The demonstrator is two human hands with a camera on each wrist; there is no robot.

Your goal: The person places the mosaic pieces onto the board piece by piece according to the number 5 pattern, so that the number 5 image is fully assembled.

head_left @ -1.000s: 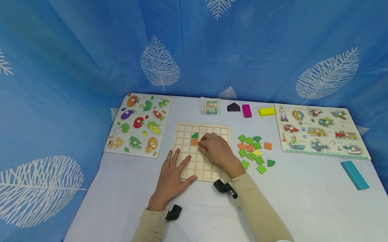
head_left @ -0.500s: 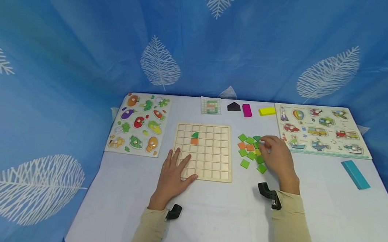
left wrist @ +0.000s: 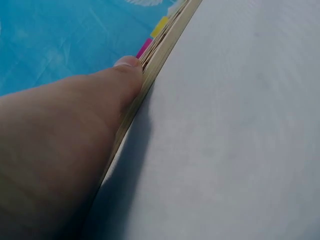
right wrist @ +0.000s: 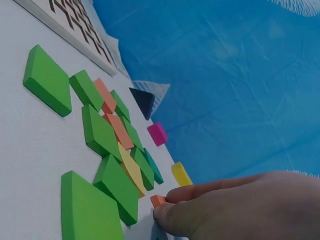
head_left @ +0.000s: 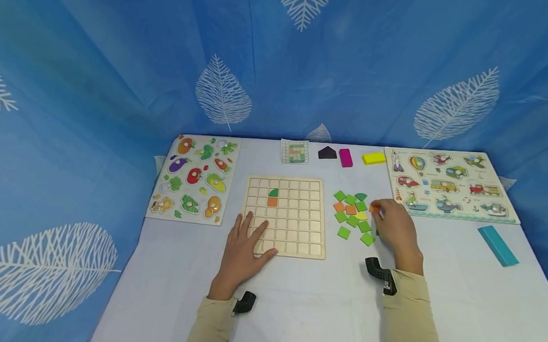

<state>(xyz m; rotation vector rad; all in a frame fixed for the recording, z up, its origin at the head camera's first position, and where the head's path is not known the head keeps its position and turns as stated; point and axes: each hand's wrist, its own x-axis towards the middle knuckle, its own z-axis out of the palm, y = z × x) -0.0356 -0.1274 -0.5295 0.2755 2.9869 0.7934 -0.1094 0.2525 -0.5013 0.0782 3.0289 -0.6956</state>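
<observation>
My left hand [head_left: 241,254] rests with spread fingers on the lower left of a wooden grid board [head_left: 316,225]; in the left wrist view its thumb [left wrist: 127,75] lies along the board's edge. Two pieces sit in the grid: a dark green quarter-circle [head_left: 274,192] and, just below it, an orange square tile [head_left: 272,202]. Right of the board, my right hand [head_left: 395,229] pinches another orange square tile [right wrist: 157,201] between thumb and finger, at the right side of a loose group of green square tiles [head_left: 343,232]. A dark green piece is mostly hidden behind that hand.
Among the loose tiles lie a yellow piece [head_left: 361,216] and more orange tiles [head_left: 350,209]. A printed pattern card [head_left: 295,152], black [head_left: 327,152], magenta [head_left: 346,157] and yellow blocks [head_left: 374,158] line the back. Picture puzzles flank left [head_left: 197,216] and right [head_left: 462,214]; a teal block [head_left: 498,246] lies far right.
My right hand has moved from the orange tile on the board to the loose tiles at the right, where it now pinches another orange tile. The left hand has stayed on the board.
</observation>
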